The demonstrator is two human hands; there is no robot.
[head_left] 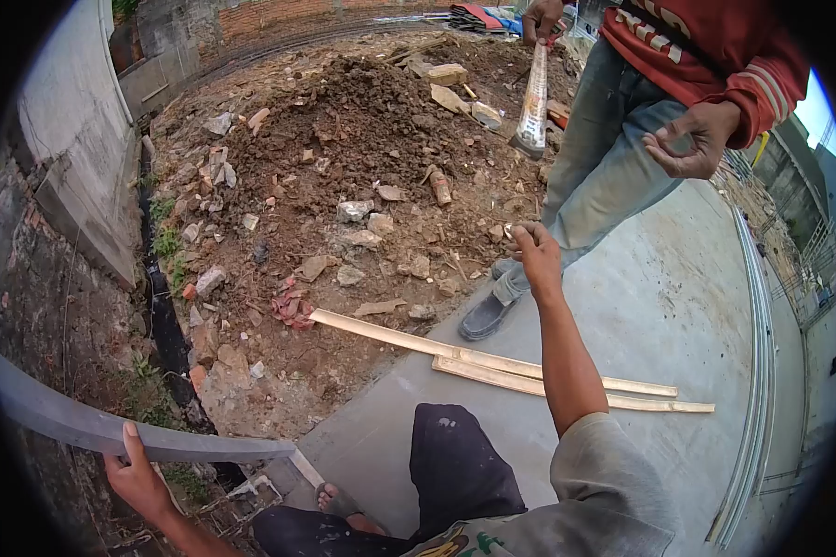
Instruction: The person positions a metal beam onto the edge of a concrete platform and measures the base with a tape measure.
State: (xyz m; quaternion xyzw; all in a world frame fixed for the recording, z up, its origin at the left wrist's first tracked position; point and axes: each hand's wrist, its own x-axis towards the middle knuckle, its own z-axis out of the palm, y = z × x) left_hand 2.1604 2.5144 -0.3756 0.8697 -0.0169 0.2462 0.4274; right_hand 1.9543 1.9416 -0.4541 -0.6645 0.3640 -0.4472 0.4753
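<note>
Across the lower left runs a long, flat grey bar. My left hand grips its lower edge, with one finger laid up over its face. Out in front, my right hand is raised with its fingertips pinched together. A tiny pale thing shows at the fingertips, too small to name. Below that forearm, two light wooden strips lie on the concrete, one reaching onto the soil. A co-worker facing me holds a handsaw, blade down, in one hand. The co-worker's other hand is half curled near my right hand.
A mound of soil and rubble rises ahead. Along the wall at left runs a narrow ditch. Long metal profiles lie on the concrete slab at right. The co-worker's shoe stands beside the strips.
</note>
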